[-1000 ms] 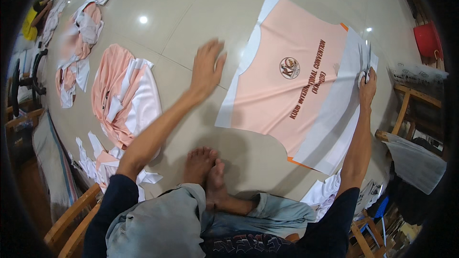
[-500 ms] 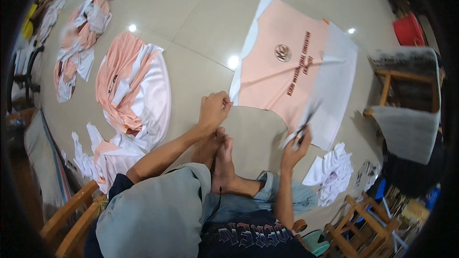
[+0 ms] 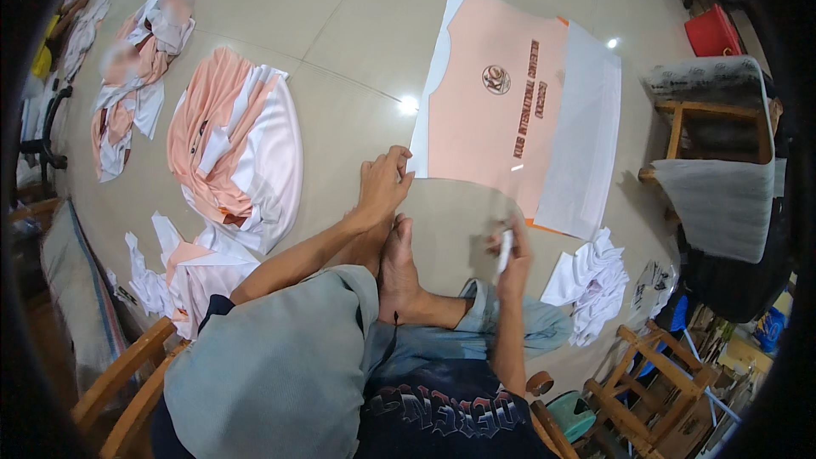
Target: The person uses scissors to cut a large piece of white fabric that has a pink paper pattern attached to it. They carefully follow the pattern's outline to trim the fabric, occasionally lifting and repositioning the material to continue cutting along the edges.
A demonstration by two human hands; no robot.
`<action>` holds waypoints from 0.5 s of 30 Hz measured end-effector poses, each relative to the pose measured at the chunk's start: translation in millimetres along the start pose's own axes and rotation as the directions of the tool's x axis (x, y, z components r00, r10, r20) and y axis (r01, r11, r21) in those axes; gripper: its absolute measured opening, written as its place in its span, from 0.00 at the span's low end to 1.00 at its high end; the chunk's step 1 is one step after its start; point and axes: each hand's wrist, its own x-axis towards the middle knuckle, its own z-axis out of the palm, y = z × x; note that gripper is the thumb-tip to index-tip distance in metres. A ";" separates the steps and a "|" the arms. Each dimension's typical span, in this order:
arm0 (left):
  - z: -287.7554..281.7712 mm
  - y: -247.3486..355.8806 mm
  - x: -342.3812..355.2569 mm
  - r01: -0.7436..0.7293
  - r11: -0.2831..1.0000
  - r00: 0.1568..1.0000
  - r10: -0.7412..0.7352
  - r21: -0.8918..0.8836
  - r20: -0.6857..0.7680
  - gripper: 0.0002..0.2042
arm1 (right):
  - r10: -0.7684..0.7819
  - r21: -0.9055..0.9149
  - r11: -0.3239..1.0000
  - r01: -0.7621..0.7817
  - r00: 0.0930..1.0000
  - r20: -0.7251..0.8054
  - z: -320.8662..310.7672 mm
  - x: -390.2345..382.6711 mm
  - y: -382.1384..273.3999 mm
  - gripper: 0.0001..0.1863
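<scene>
A peach fabric panel (image 3: 497, 119) with white side strips, a round emblem and a line of print lies flat on the tiled floor ahead of me. My left hand (image 3: 382, 185) rests with fingers spread on the floor, its fingertips at the panel's near left corner. Held above the floor just short of the panel's near edge, my right hand (image 3: 512, 253) is closed around a slim white tool (image 3: 504, 252); its kind is too blurred to tell. My bare feet (image 3: 399, 268) lie crossed between the two hands.
A heap of peach and white garments (image 3: 231, 149) lies to the left, with more piles (image 3: 127, 93) beyond. White scraps (image 3: 595, 279) sit at the right. A wooden stool draped in cloth (image 3: 710, 132), a red box (image 3: 712, 31) and wooden chairs (image 3: 119, 378) ring the area.
Both hands have drawn back toward my body. The right hand left the panel's far right corner; the left hand slid from the panel's top edge to its near corner.
</scene>
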 end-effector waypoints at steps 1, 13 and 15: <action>-0.7 -1.2 0.2 -0.007 1.000 1.000 0.007 -0.010 -0.004 0.16 | 0.098 0.211 0.969 -0.128 0.984 0.149 17.6 -28.5 7.6 0.28; -5.4 -5.4 9.6 0.083 0.962 0.996 -0.070 -0.259 0.061 0.17 | 0.116 0.444 0.852 -0.275 0.929 0.352 110.7 -25.1 35.9 0.31; -7.5 -4.5 10.2 0.109 0.953 0.992 -0.088 -0.283 0.086 0.17 | 0.144 0.392 0.880 -0.267 0.938 0.316 114.9 -24.2 37.9 0.32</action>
